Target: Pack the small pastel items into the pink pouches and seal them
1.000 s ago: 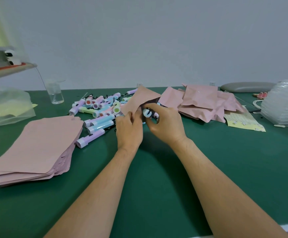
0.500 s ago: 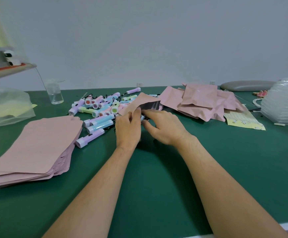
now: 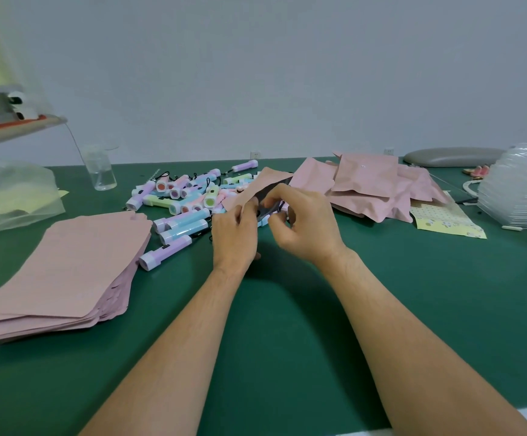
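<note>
Held pouch: flat pink paper-look pouch, raised just above the green table mat, its dark mouth spread and facing the person.
Left hand: thumb and fingers pinched the pouch's left edge.
Right hand: fingers curled at the pouch mouth and gripped its near rim; what sat inside could not be told.
Loose stock: heap of small pastel plastic torch-shaped items in lilac, blue, green and pink, lying on the mat just behind and left of the hands.
Empty stock: stack of flat pink pouches, near left.
Filled stock: pile of bulging pink pouches, behind and right of the hands.
Sundries: clear glass beaker, far left; yellow patterned sheet and stacked clear plastic trays, far right.
</note>
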Motion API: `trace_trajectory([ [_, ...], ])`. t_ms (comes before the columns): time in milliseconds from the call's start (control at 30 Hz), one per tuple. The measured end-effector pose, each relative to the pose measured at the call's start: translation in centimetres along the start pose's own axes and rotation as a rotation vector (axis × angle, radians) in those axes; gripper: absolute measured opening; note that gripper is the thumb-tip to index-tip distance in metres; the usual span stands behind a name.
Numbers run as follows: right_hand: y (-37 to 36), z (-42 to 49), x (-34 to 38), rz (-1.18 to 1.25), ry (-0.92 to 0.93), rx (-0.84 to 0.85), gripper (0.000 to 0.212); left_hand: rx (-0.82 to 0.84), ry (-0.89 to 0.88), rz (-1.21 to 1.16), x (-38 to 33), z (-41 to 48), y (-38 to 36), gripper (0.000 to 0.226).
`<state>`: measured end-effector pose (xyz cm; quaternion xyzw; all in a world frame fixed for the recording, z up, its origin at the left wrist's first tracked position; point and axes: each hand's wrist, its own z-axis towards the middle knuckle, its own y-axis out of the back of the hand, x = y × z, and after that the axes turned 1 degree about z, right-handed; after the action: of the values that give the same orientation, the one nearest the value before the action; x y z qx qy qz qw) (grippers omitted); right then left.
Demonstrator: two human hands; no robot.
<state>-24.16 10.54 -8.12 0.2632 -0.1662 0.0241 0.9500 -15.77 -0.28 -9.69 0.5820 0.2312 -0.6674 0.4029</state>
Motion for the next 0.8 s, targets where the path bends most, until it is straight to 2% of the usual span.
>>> trace_trajectory([
  [133, -0.26, -0.21, 0.28, 0.061, -0.052, 0.102, 0.024, 0.012, 0.014, -0.033, -0.44, -0.28, 0.0, 0.037],
  [233, -0.44, -0.14, 0.37, -0.097, -0.036, 0.173, 0.028, 0.006, -0.007, -0.037, -0.55, -0.32, -0.08, 0.037],
  [333, -0.5, -0.14, 0.45, -0.245, -0.021, 0.155, 0.027, -0.004, -0.024, -0.042, -0.72, -0.38, -0.15, 0.038],
  [467, -0.58, -0.32, 0.7, -0.044, -0.004, 0.028, 0.033, -0.007, -0.046, -0.068, -0.77, -0.38, -0.14, 0.037],
  [567, -0.67, -0.37, 0.81, 0.063, -0.033, 0.142, 0.039, -0.011, -0.096, -0.081, -0.76, -0.31, -0.09, 0.039],
  [800, -0.6, 0.06, 1.01, -0.118, -0.062, 0.236, 0.031, 0.015, -0.076, -0.076, -0.46, -0.15, -0.27, 0.047],
])
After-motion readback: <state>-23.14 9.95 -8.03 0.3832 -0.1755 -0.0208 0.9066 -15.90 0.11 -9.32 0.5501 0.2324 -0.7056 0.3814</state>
